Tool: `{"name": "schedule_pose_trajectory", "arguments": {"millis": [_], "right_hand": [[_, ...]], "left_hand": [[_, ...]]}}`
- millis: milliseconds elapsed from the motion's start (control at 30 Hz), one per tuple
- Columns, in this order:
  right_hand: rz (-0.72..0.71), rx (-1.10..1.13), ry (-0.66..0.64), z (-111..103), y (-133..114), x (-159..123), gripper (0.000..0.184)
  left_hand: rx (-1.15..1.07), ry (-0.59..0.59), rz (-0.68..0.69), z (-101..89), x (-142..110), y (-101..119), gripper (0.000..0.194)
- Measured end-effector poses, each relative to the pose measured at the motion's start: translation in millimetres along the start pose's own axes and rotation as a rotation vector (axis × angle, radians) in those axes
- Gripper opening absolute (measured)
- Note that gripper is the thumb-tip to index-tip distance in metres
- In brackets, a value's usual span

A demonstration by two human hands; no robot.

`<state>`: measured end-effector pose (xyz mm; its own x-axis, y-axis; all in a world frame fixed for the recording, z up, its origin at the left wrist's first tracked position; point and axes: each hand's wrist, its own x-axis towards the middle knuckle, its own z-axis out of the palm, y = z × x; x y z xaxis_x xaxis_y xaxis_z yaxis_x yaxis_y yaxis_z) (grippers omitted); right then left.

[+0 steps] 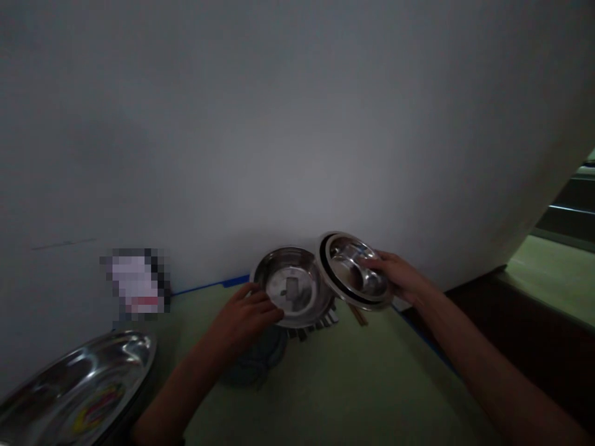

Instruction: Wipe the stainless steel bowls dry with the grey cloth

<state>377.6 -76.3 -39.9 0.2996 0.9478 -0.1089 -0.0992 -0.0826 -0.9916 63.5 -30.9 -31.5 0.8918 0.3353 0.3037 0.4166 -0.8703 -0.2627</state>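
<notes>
A round stainless steel bowl stands at the wall side of the green table, with a small greyish patch on its bottom. My left hand lies over the near-left rim of this bowl, palm down, fingers bent onto the edge. Two nested steel bowls, the smaller inside the larger, are tilted up at its right. Gripping them by the right rim is my right hand, thumb inside and the other fingers mostly hidden behind. The nested bowls overlap the single bowl's right edge in view.
A large steel basin with a coloured print sits at lower left. Flat metal utensils and wooden chopsticks lie under and beside the bowls. A dark, bluish item is near my left wrist. A pale wall rises behind the table.
</notes>
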Motion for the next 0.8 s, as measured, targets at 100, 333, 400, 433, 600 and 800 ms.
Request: {"name": "schedule_pose_trajectory", "arguments": {"millis": [100,333,400,433,600,800], "right_hand": [[-0.036,-0.005,-0.031,35,8,11,0.022],[-0.18,-0.195,-0.055,66,38,13,0.042],[-0.239,-0.323,-0.06,60,40,13,0.048],[-0.254,-0.373,-0.068,57,41,13,0.05],[-0.137,-0.388,-0.232,38,37,17,0.037],[-0.178,-0.399,-0.086,32,34,17,0.023]], "left_hand": [[-0.012,0.058,0.06,0.5,-3,9,0.017],[-0.018,0.131,0.134,11.7,-11,20,0.011],[-0.025,0.156,0.139,18.7,-12,21,0.013],[-0.027,0.177,0.144,21.3,-11,22,0.013],[-0.061,0.315,0.169,17.8,-1,20,0.015],[-0.15,0.373,0.145,9.7,11,32,0.024]]}}
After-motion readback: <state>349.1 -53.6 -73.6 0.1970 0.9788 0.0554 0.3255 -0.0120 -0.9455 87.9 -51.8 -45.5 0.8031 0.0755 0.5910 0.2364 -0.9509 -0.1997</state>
